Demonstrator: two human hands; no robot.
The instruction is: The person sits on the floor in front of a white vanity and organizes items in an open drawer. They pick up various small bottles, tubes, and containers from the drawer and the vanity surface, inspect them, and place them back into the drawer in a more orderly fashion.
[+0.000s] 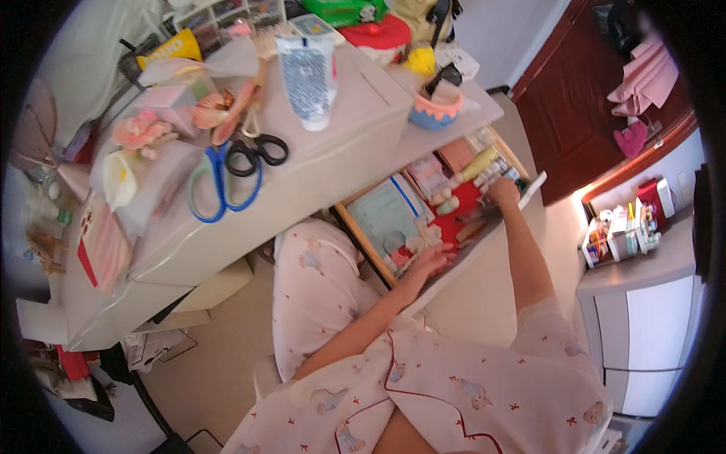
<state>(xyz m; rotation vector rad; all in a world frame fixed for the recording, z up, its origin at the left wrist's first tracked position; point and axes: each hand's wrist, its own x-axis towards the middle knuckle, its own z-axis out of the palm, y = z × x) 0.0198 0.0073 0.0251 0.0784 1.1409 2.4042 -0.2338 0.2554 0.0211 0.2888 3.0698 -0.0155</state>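
Observation:
An open drawer [368,258] with wooden sides is pulled out below the white tabletop, full of small items. Over its near left corner is my left hand [429,264], fingers stretched out and somewhat spread, beside a pale ruffled fabric piece [425,237]. My right hand [503,192] reaches into the far right part, among small bottles [489,173]; its fingertips are partly hidden, so a grip cannot be made out. A pale blue flat packet [383,213] fills the left section. Between the hands lie red material [468,197], a yellowish tube [479,163] and small rounded pieces [445,201].
On the tabletop [351,142] are blue-handled scissors [218,184], black-handled scissors [244,156], a white tube [308,85] and artificial flowers [142,130]. A blue and pink cup [435,110] stands above the drawer. A dark red door [567,102] and a grey cabinet [635,329] are at right.

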